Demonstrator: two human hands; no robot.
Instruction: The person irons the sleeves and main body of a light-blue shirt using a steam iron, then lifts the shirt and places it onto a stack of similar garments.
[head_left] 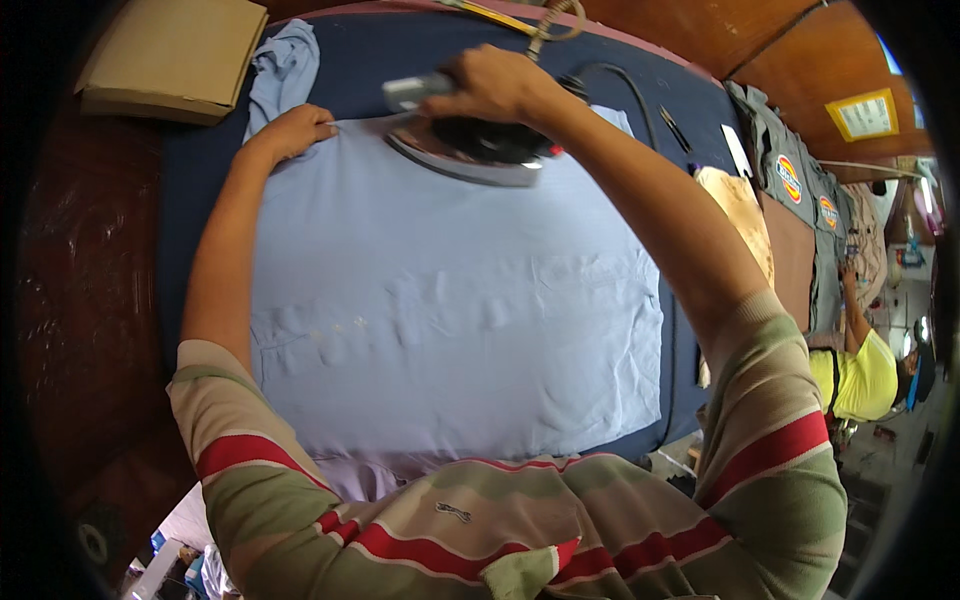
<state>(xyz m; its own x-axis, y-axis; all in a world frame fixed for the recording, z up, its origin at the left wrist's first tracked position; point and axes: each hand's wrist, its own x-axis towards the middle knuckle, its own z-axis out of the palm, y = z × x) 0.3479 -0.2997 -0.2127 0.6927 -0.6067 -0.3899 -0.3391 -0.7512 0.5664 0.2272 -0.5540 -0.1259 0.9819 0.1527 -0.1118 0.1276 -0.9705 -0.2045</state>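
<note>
A light blue shirt (pixel 450 230) lies spread flat, with a puckered, wrinkled band across its middle and creases along its right side. My right hand (pixel 495 82) grips a clothes iron (pixel 475 165) by its handle. The iron sits on the far part of the cloth, its soleplate low against the fabric and slightly blurred. At the far left corner of the shirt, my left hand (pixel 292 133) pinches the cloth edge. A sleeve (pixel 287 70) of similar blue cloth stretches away beyond that hand.
A dark blue padded ironing surface (pixel 205 240) lies beneath. A cardboard box (pixel 180 50) stands far left. The iron's cord (pixel 632 82) loops behind. Dark tweezers-like tool (pixel 675 130) and grey garments (pixel 798 185) lie right. A co-worker in a yellow shirt (pixel 865 380) is farther right.
</note>
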